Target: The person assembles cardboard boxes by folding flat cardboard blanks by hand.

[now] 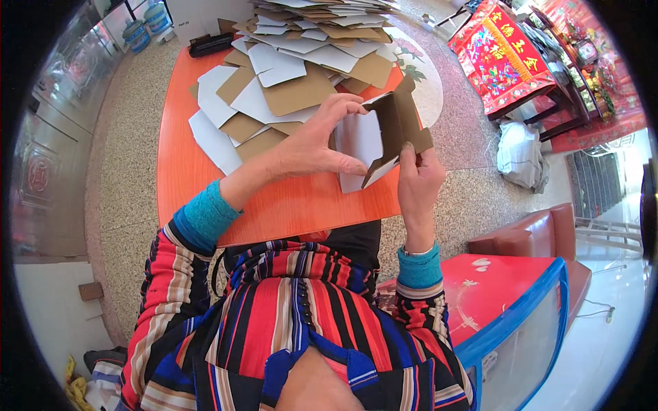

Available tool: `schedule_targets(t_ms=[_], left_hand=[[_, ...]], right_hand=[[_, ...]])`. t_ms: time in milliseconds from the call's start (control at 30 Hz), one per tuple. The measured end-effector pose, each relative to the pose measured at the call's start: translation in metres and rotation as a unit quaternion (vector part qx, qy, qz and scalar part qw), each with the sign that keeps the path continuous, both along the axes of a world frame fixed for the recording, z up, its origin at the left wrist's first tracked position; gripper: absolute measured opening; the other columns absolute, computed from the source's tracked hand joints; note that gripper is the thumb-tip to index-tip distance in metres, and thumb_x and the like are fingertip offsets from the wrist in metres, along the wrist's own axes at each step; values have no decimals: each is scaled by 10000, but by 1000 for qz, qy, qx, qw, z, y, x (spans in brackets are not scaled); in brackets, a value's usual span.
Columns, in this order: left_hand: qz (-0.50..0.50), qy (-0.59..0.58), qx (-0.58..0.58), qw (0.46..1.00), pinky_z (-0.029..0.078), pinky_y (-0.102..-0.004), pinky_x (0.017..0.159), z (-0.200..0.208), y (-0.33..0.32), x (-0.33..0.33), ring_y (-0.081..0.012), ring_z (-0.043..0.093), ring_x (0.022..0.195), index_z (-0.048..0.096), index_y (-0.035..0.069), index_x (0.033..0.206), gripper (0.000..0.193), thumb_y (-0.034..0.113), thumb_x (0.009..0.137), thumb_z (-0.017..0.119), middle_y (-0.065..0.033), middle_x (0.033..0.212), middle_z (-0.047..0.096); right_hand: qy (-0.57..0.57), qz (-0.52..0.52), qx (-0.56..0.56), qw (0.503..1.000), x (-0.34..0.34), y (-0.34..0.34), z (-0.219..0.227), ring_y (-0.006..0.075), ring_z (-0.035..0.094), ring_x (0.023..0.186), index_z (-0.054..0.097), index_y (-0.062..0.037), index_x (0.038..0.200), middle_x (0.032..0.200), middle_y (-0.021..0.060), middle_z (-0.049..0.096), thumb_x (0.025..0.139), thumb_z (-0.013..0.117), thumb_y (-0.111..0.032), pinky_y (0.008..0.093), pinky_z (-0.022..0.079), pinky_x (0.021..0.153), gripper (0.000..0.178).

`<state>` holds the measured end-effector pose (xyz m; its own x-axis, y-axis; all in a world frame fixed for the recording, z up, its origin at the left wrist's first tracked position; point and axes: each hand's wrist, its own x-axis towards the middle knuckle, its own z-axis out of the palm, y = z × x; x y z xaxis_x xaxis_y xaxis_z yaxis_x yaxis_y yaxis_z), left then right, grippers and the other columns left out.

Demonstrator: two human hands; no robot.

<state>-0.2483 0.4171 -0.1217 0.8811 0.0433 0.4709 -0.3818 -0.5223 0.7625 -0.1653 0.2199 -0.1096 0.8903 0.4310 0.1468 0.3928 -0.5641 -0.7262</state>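
A small cardboard box (395,127), white outside and brown inside, stands partly folded over the orange table's right side. Its open end and flaps face right. My left hand (319,140) spans the box's left part, thumb on the near side and fingers on the far side. With thumb and fingers, my right hand (420,177) pinches the near right edge by a flap. Where the left fingertips meet the far wall is partly hidden. Just beyond my left hand spreads a large heap of flat cardboard pieces (295,89), some white side up, others brown.
The orange table (281,212) carries the heap, with a black object (210,44) at its far left. At right are a red-draped table (500,61), a white bag (521,154) and a brown padded seat (524,233). Near right is a blue-rimmed red surface (473,288).
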Motion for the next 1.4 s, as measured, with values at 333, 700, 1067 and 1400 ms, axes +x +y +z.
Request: schedule_targets(t_ms=[333,700,1067,1400], left_hand=[[-42,58,-131,989,382,-430,1004,7,-12,1,-282,427,1200,414,83,1220,722,256,640,809,-95,1373,417],[-38,33,-71,996,413,-321,956,7,-7,-1,-234,504,1143,437,64,1334,707,135,682,700,-120,1334,509],[77,2,-41,996,392,-240,575,21,12,-9,-130,463,640,635,22,1177,358,38,833,534,-30,822,619],[34,38,-80,996,376,-217,559,25,17,0,-108,445,603,674,-3,1069,244,78,868,561,1,756,613]], right_hand=[[-175,71,181,965,-7,1,-11,312,599,1100,467,7,1359,1295,208,569,809,505,67,334,497,880,554],[-207,119,114,964,-34,-5,8,357,526,1194,477,-26,1352,1410,230,437,760,549,68,376,473,923,604],[-254,152,98,950,-26,-18,16,254,560,1015,565,-41,1224,1269,196,494,774,651,-28,321,468,851,458],[79,90,298,947,-6,-15,15,171,592,949,572,-15,1108,1085,143,626,880,608,-34,277,467,853,232]])
